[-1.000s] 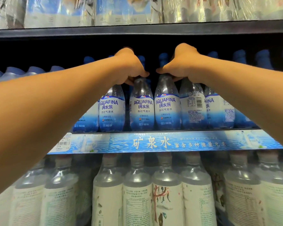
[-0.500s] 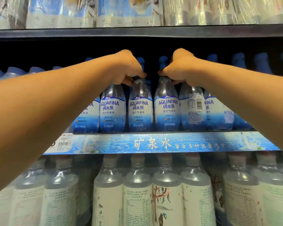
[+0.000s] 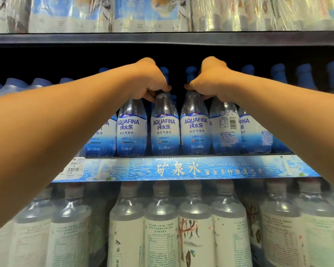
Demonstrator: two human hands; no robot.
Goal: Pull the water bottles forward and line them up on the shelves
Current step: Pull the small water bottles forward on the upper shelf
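Observation:
A row of blue-labelled Aquafina bottles (image 3: 164, 130) stands at the front of the middle shelf (image 3: 181, 168). My left hand (image 3: 148, 79) is closed around the necks of the bottles left of centre. My right hand (image 3: 210, 78) grips the necks of the Aquafina bottles right of centre (image 3: 194, 130). The caps under both hands are mostly hidden. One bottle (image 3: 227, 128) shows its barcode side. More blue caps (image 3: 278, 72) stand further back on the right.
The upper shelf edge (image 3: 162, 38) hangs just above my hands, with shrink-wrapped packs (image 3: 143, 14) on it. Below, tall clear bottles with white labels (image 3: 162, 228) fill the lower shelf. A price tag (image 3: 74, 167) sits at the left of the blue shelf strip.
Both hands have drawn slightly toward me with the bottle necks in them, and the front bottles sit a little closer to the shelf edge. The view has shifted slightly.

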